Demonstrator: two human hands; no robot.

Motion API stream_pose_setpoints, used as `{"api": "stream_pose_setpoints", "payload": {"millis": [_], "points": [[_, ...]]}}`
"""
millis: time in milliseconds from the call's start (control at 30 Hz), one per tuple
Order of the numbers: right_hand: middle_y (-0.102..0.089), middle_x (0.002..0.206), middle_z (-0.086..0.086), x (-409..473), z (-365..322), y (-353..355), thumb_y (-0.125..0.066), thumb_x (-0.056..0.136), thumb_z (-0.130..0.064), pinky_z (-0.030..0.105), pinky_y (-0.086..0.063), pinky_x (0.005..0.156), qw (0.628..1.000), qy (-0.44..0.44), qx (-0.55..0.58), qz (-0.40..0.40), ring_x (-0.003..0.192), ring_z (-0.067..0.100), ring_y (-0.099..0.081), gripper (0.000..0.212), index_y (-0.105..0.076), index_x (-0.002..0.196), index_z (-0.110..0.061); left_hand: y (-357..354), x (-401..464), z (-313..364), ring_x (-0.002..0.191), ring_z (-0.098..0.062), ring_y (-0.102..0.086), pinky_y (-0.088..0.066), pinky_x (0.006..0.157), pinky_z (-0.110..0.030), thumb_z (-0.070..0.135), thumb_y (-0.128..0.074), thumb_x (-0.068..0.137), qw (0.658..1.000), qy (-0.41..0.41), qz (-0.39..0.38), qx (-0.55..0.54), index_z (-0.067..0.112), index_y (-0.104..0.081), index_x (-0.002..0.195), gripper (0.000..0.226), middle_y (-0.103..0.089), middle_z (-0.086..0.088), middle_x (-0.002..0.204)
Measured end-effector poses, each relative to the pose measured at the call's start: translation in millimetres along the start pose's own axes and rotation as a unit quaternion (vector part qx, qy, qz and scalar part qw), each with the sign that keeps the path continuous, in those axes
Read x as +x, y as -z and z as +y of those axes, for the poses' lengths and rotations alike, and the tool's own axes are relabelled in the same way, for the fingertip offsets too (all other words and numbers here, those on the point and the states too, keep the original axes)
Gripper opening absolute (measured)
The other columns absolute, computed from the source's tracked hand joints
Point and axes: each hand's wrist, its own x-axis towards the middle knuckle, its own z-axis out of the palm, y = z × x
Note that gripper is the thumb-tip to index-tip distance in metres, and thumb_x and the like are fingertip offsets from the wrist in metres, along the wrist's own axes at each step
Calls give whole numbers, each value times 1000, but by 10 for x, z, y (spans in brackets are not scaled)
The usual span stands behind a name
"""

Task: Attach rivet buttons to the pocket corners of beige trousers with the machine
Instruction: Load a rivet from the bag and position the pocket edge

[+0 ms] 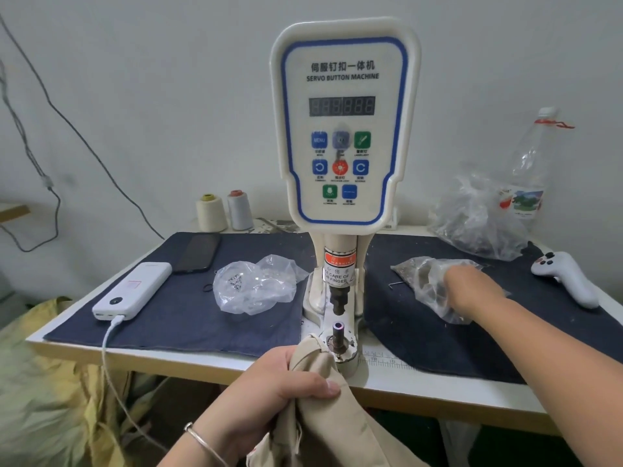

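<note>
Servo button machine at table centre, its display dark and unreadable; the small legends under its buttons are too fine to make out. The lower die post stands exposed at the machine's base, directly beneath the punch. The right hand, to the right of the machine, is blurred and reaches into a clear plastic bag on the dark denim cloth; the fingertips are hidden inside the bag, so whether they pinch anything cannot be told. The left hand, in front of the machine, has thumb and fingers curled firmly around a bunched fold of the beige trousers, whose edge touches the left side of the machine's base; the rest of the garment runs out of view below. A second bag of small metal parts lies left of the machine, a power bank farther left. A white handheld controller lies far right.
</note>
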Motion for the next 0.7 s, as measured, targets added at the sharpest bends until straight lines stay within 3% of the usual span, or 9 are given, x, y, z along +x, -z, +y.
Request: {"api": "stream_pose_setpoints", "payload": {"millis": [67, 200, 300, 400, 700], "points": [[-32, 152, 15, -9, -20, 40, -56, 85, -50, 55, -16, 115, 1000, -13, 21, -12, 139, 40, -29, 81, -27, 151, -14, -13, -12, 19, 84, -29, -67, -54, 80, -35, 10, -80, 62, 1000, -3, 1, 2, -1, -71, 93, 34, -70, -22, 92], [-47, 141, 17, -122, 75, 2, -69, 84, -31, 53, -33, 109, 998, 47, -18, 38, 129, 39, -44, 61, -50, 138, -10, -13, -21, 32, 86, -28, -68, -54, 82, -35, 12, -80, 62, 1000, 2, 4, 2, 1, -73, 93, 34, -71, -19, 93], [-63, 109, 13, -235, 214, -60, -64, 86, -14, 42, -49, 88, 977, 157, -27, 145, 102, 34, -59, 27, -66, 113, -11, -16, -17, 24, 84, -29, -67, -54, 80, -33, 11, -79, 62, 1000, -1, 6, -1, -5, -70, 94, 37, -70, -20, 92], [-64, 92, 8, -324, 333, -85, -56, 89, -7, 32, -44, 67, 951, 218, -30, 217, 80, 26, -57, 15, -69, 90, -15, -29, -21, 29, 83, -29, -66, -53, 80, -33, 12, -79, 60, 1000, -6, 10, 0, 1, -70, 94, 38, -68, -20, 89], [-53, 77, 2, -406, 487, -36, -54, 90, -14, 28, -35, 58, 928, 223, -46, 294, 71, 25, -48, 18, -69, 84, -19, -46, -41, 20, 84, -30, -65, -52, 81, -36, 8, -77, 67, 1000, -8, 6, 1, 5, -71, 85, 20, -68, -21, 90]]}}
